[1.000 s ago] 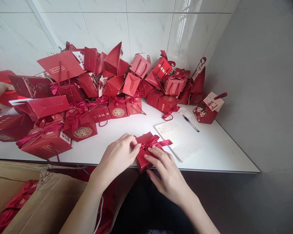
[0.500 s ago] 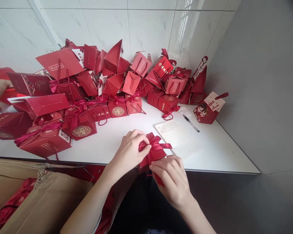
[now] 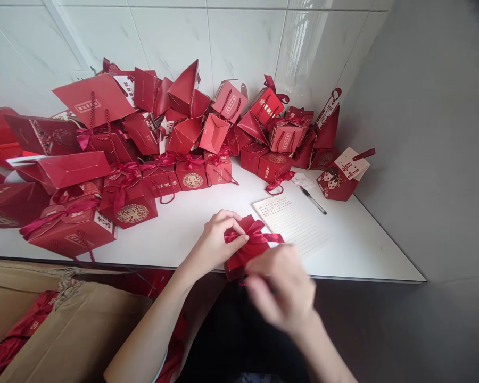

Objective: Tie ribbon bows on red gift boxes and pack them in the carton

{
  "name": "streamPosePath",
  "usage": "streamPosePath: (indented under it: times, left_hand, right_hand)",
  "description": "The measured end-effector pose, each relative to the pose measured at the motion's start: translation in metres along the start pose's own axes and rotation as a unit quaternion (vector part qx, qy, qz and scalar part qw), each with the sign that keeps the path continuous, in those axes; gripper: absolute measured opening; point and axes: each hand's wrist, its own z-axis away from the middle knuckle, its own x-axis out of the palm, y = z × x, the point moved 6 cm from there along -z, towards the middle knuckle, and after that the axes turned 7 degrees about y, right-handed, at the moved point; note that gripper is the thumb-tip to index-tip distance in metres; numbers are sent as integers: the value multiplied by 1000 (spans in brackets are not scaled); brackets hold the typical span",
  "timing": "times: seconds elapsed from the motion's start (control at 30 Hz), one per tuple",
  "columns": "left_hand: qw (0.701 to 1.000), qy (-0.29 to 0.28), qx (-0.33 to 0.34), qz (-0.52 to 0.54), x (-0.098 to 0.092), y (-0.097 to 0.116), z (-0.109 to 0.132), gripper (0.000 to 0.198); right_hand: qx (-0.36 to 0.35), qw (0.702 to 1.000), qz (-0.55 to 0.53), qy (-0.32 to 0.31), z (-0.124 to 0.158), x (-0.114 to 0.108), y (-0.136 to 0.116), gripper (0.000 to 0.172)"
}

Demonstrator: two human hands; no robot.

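Observation:
A small red gift box [image 3: 236, 264] sits at the front edge of the white table, with a crimson ribbon [image 3: 259, 238] tied in a bow across its top. My left hand [image 3: 219, 239] pinches the ribbon at the middle of the bow between thumb and forefinger. Over the box's near right corner, my right hand [image 3: 285, 284] is smeared by motion, its fingers curled. Whether it holds a ribbon end cannot be made out. The underside of the box is hidden.
Many red gift boxes [image 3: 131, 210] are piled along the tiled wall. A lined notebook [image 3: 299, 229] and a black pen [image 3: 313, 200] lie right of my hands. One pentagonal box [image 3: 335, 181] stands near the grey wall. An open cardboard carton [image 3: 88, 324] is at lower left.
My right hand has lifted from the box's near side and turned, now blurred. My left hand keeps its pinch on the bow. Another person's hand at the far left has left the view.

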Motion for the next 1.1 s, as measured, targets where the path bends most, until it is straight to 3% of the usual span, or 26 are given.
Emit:
streamPosePath:
  times: [0.07,0.13,0.23,0.37,0.63,0.73,0.83,0.9,0.97,1.1]
  left_hand:
    - [1000,-14,-9,7,1,-3,0,12]
    - [1000,-22,-14,10,1,-4,0,11]
    - [999,-33,-18,14,1,-5,0,10]
    - [999,-38,-19,29,1,-4,0,11]
    - [997,-46,12,65,-2,-2,-8,16]
    - [997,14,18,71,-11,-4,-4,14]
    - [989,144,-18,40,-29,-9,8,15]
    - [981,181,-64,5,-35,-12,18,20]
    - [982,154,-107,-24,-33,-14,23,27]
    - [985,95,-147,-14,-24,-15,24,27]
  right_hand:
    - [206,978,31,17,-3,-15,49,24]
    - [351,932,-36,-81,2,-10,83,36]
    - [438,872,-113,-185,13,-2,96,39]
    - [455,870,-86,-169,17,-9,80,38]
    - [442,868,-53,-222,33,-10,53,43]
    - [418,862,-45,-285,44,-20,50,41]
    - [402,850,-66,-335,45,-35,57,42]
    - [403,862,-66,-299,34,-43,70,48]
    - [401,891,-23,-214,16,-45,86,53]
    - [401,896,-3,-189,-6,-7,99,56]
